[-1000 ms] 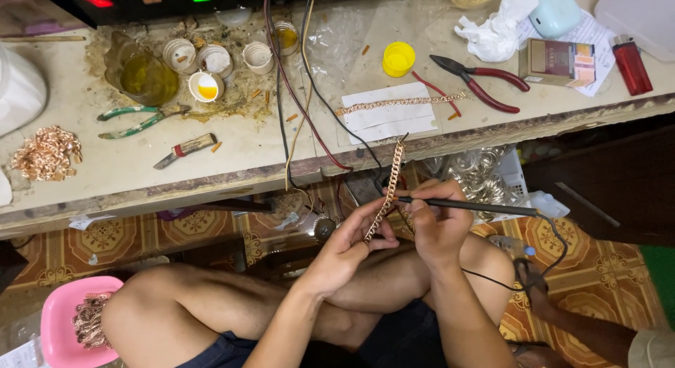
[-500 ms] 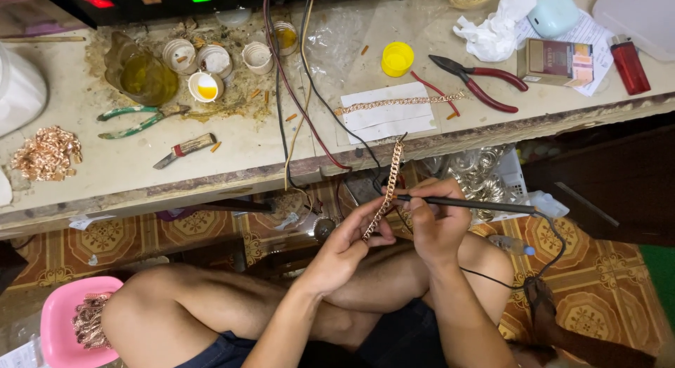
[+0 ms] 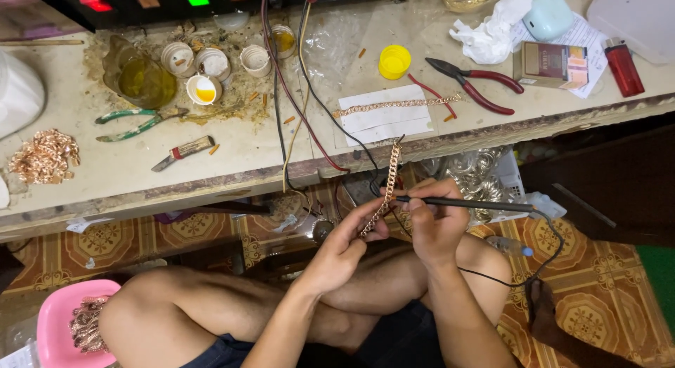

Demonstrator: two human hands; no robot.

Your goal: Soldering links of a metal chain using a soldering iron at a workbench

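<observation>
Left hand (image 3: 344, 245) grip pinches a coppery flat-link chain (image 3: 385, 189); right hand (image 3: 436, 224) grips a black pen-tool (image 3: 464, 203).

Pink bowl (image 3: 53, 326) cut by left edge, white container (image 3: 633, 16) cropped at top-right corner

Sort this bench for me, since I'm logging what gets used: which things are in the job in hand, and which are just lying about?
In use:
left hand holding the copper-coloured chain
right hand holding the black corded pen tool against it

Lying about:
red-handled pliers
green-handled pliers
yellow cap
red lighter
small box
second chain on white paper
pink bowl
</observation>
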